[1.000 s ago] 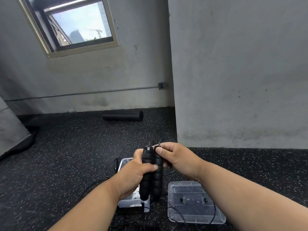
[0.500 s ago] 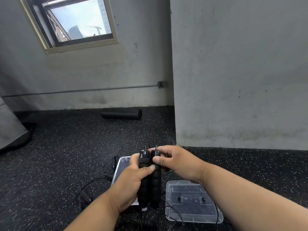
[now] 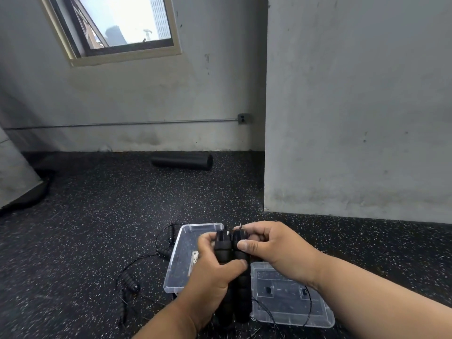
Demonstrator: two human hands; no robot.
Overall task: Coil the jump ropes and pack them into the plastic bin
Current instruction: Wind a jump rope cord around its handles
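So the two black foam jump rope handles [image 3: 232, 272] are bunched side by side, held up in front of the person, right above the clear plastic bin [image 3: 186, 255] sitting on the floor. Their long axis runs roughly upright, tilted slightly away, cord ends pointing up and away toward the wall, butt ends down toward the camera.

Left hand [image 3: 212, 277] has its grip wrapped around the middle of both handles, thumb across the front. Right hand [image 3: 271, 245] is pinching the top end of the right-hand handle with thumb and fingers curled, right where the thin cord comes out.

The thin black cord [image 3: 307, 307] trails down over the bin lid [image 3: 291, 297], which lies flat just right of the bin. Another rope [image 3: 129, 282] lies loose on the floor to the left, not coiled yet.

What I'd worry about: that wire-thin cord looks springy, so any coil could pop open if the pinch slips. Also the slack draped over the lid could snag an edge and drag it, or tangle with the loose rope on the floor. A black foam roller [image 3: 182, 162] sits well back by the wall.
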